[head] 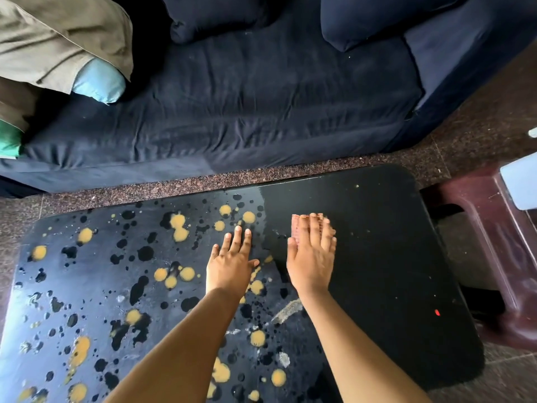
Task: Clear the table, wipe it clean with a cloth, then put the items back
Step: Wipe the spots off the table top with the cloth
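Head view counts one low black bench (392, 257), one pink cloth (295, 228), two bare hands, one dark navy sofa (247, 97) carrying two dark cushions (215, 16) (377, 18), and one maroon plastic stool (494, 242) just beside the bench's right end. One pale blue pillow (98, 81) lies under olive-brown fabric (58, 33) at the sofa's left end. Yellow blotches and black spots cover the bench's dull left part, too many to count surely. Its right part is plain glossy black with one small red fleck (437, 312).

Most of the cloth is hidden beneath the right hand (312, 257); only a strip shows by the fingers, which are slightly blurred. A pale object (520, 184) on the stool is cut off by the picture's edge and cannot be named. The bench's near edge is out of view.

The right hand's grip is wide, fingers straight and close together, pressing the cloth flat on the bench near its middle. The left hand (232, 264) lies palm down just beside it on the blotched part, its grip wide, fingers spread, holding nothing.
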{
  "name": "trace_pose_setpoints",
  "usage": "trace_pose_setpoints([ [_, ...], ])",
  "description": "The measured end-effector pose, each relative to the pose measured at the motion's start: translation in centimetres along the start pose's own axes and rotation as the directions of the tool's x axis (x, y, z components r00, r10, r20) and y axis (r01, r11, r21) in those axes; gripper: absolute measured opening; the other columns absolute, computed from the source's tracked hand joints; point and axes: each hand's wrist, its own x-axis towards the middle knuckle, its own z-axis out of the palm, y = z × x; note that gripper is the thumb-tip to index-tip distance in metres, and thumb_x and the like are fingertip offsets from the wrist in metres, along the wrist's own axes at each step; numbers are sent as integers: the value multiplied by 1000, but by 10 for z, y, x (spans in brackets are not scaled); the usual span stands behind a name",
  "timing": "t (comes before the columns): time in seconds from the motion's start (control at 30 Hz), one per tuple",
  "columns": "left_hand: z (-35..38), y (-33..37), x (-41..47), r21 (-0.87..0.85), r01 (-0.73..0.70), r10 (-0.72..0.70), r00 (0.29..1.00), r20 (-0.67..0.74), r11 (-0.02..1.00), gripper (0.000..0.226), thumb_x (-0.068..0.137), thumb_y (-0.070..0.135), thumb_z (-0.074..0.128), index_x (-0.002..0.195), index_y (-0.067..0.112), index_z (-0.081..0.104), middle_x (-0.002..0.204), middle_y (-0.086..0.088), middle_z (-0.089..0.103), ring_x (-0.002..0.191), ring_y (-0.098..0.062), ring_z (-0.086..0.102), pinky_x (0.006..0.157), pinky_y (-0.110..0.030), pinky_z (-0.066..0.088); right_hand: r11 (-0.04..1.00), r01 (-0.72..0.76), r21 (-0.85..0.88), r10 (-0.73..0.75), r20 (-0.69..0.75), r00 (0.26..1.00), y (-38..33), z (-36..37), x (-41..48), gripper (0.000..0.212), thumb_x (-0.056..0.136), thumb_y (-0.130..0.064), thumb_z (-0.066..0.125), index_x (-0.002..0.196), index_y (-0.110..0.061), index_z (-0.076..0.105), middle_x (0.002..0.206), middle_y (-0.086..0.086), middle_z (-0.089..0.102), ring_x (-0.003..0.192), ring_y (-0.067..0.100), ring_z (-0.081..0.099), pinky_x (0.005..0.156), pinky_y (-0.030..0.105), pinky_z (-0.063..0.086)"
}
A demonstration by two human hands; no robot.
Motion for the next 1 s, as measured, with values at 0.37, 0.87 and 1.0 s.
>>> trace_pose_setpoints([
  [0.37,4,-2,0,-19,8,-8,1000,-9,1000,66,101,43,28,151,21,-10,159,-1,-10,148,-21,-1,120,-38,10,999,-29,-18,28,-28,999,13,4,-2,56,92,-38,41,145,-20,36,152,2,34,142,29,22,112,49,24],
  [0.87,-11,-8,2,-25,-63,66,988,140,998,109,79,72,49,151,19,-13,158,-1,-19,147,-20,-5,117,-37,17,987,163,12,-163,3,987,11,5,-35,56,91,-38,33,144,-20,38,150,3,38,141,28,28,111,50,29],
  [1.0,-14,-5,1,88,-65,44,976,215,994,131,66,76,60,146,15,-24,155,-4,-27,146,-23,-12,117,-37,15,830,553,-69,-544,111,832,30,6,-34,55,93,-41,34,144,-23,36,152,-2,33,143,23,24,111,51,31],
])
